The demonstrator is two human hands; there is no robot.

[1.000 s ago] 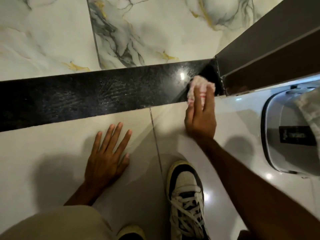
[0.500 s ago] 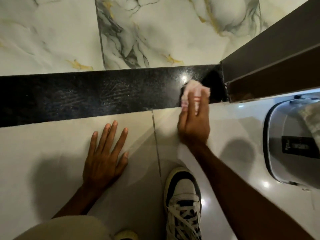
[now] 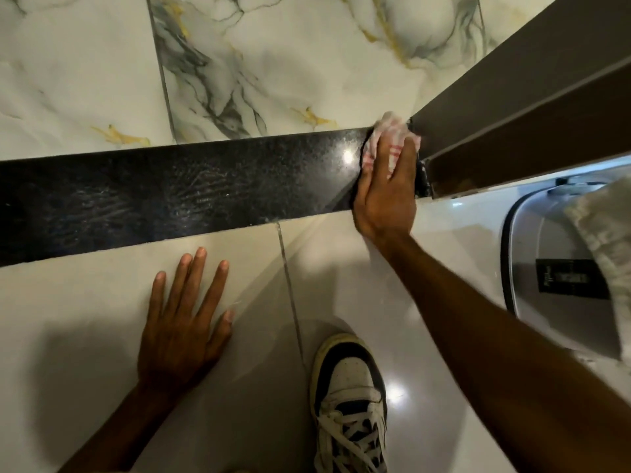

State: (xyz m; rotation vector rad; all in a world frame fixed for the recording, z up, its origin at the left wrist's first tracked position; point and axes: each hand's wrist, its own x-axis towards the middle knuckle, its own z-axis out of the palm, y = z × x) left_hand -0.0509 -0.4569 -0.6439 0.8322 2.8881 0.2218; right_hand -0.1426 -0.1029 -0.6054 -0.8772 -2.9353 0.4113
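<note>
R hand [image 3: 386, 196] presses a pink-and-white cloth [image 3: 387, 136] flat w/ straight, close-set fingers onto the far right end of the black skirting strip [image 3: 170, 196], right against the brown door frame [image 3: 512, 97]. L hand [image 3: 184, 322] lies palm-down on the floor tile [image 3: 85, 302], fingers spread wide, holding nothing. Cloth looks light, soft & limp, so it'll prob. bunch or skid on the glossy stone; best hold is palm & finger pads over its middle, loose edges tucked under, not a corner pinch.

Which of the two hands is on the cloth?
The right hand, pressing the pink-striped cloth on the black strip; the left hand lies flat on pale tile.
</note>
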